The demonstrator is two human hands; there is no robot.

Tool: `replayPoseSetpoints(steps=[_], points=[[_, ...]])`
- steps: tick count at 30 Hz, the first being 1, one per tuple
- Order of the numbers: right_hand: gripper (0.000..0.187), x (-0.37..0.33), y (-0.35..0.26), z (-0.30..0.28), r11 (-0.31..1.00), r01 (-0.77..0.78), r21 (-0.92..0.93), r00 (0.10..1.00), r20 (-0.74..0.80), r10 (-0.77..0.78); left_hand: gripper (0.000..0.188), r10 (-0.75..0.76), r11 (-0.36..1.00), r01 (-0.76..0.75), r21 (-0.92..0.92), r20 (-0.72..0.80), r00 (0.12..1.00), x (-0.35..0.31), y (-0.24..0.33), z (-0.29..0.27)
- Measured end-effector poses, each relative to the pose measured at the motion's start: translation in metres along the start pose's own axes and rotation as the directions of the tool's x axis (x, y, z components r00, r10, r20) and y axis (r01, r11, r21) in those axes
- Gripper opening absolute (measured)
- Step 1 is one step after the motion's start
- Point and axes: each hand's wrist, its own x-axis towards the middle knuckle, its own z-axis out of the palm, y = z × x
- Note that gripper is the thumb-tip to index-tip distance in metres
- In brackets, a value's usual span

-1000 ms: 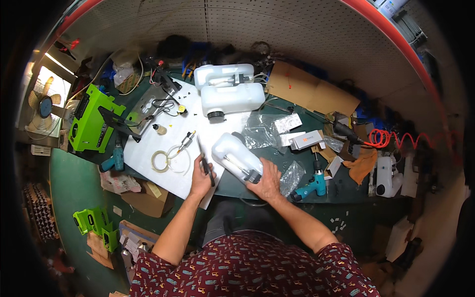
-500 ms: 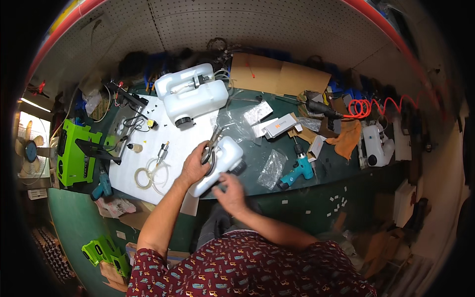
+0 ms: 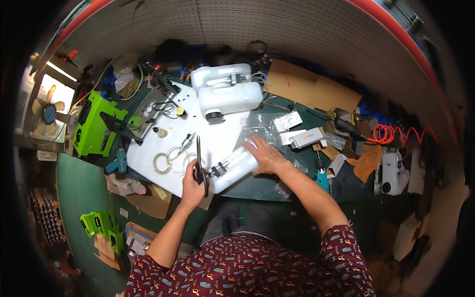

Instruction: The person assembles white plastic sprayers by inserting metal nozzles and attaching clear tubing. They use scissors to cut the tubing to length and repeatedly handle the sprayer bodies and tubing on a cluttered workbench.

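At the bench's near edge, my left hand (image 3: 193, 183) is closed around black-handled scissors (image 3: 200, 173), whose blades point away from me. Just right of them lies a white plastic tank (image 3: 236, 172) on its side. A small metal-and-black fitting (image 3: 219, 169) sits in the tank's recess, close to the scissors. My right hand (image 3: 267, 154) grips the far right end of this tank, with the fingertips over its top. Farther back stand two more white tanks (image 3: 230, 99), one with a black cap (image 3: 214, 117) toward me and clear tubing at its right end.
On the white sheet (image 3: 148, 163) are coiled clear tubing (image 3: 161, 163), a small bottle (image 3: 160, 131) and loose screws. A green metal housing (image 3: 94, 126) stands at left beside a teal drill (image 3: 118, 161). To the right lie plastic bags, a white box (image 3: 307, 138) and another teal drill (image 3: 321, 175).
The near tank has been turned, so its recess and fitting now show. My right hand has moved from its near side to its far right end. The scissors have swung upright; the view has shifted.
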Motion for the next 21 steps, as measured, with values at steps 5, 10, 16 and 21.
replayPoseSetpoints(steps=[5,10,16,21], points=[[0.088,0.001,0.003,-0.006,0.997,0.071,0.016,0.997,0.035,-0.072,0.07,-0.098,0.994,0.1,-0.047,0.053,0.994,-0.068,-0.008,-0.024],[0.085,-0.021,-0.007,0.015,0.999,0.009,0.041,0.999,-0.047,-0.008,0.075,-0.139,0.985,0.146,-0.094,0.08,0.987,-0.093,-0.005,-0.024],[0.086,-0.007,-0.058,0.029,0.992,-0.079,0.101,0.976,-0.195,0.097,0.064,-0.078,0.971,0.022,0.239,0.226,0.971,-0.075,0.04,-0.002],[0.106,0.004,-0.063,0.049,0.958,-0.126,0.256,0.961,-0.21,0.183,0.062,-0.141,0.938,0.036,0.345,0.284,0.948,-0.057,0.009,0.016]])
